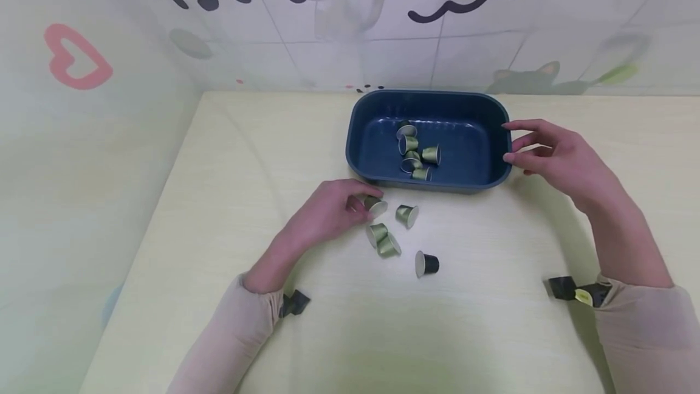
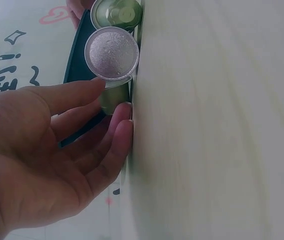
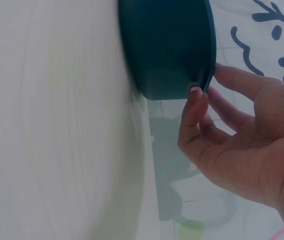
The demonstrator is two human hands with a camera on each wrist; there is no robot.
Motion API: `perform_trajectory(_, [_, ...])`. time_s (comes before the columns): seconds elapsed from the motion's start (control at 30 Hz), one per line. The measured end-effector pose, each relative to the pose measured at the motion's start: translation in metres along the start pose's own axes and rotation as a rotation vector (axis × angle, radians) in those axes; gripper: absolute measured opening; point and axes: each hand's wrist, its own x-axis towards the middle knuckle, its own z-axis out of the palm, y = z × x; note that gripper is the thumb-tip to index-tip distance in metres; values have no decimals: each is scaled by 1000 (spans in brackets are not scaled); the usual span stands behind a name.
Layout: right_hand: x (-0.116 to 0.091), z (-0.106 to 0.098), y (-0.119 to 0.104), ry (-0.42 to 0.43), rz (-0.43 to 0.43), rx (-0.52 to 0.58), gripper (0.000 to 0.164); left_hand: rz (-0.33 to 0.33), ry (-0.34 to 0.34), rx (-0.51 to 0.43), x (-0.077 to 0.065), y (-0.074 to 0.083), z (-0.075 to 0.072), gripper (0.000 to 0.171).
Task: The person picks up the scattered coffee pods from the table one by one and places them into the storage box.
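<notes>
My left hand [image 1: 333, 211] pinches a dark green coffee capsule [image 1: 374, 203] between thumb and fingers, just in front of a dark blue tub [image 1: 426, 185]. Other green capsules lie close by: one [image 1: 406, 215] to the right and a touching pair [image 1: 389, 246] below. Nearer to me a black capsule [image 1: 431, 264] rests on its side. Inside the tub several capsules [image 1: 431, 154] sit left of centre. My right hand [image 1: 563, 154] holds the tub's right rim, fingertips at the edge. In the left wrist view a silver-lidded capsule [image 2: 112, 53] partly covers the green capsule [image 2: 114, 98] between my fingers.
The pale wooden table [image 1: 246, 199] meets a printed wall [image 1: 361, 47] right behind the tub. Another wall [image 1: 82, 169] runs along the table's left side. Dark straps with small black blocks [image 1: 295, 303] sit at both wrists.
</notes>
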Motion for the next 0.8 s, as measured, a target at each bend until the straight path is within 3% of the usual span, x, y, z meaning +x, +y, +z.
perform_trajectory(0.47, [1, -1, 1, 1, 4, -15, 49, 5, 14, -35, -1, 2, 1, 35])
perform_trajectory(0.8, [2, -2, 0, -5, 26, -16, 50, 104, 60, -75, -4, 4, 4, 33])
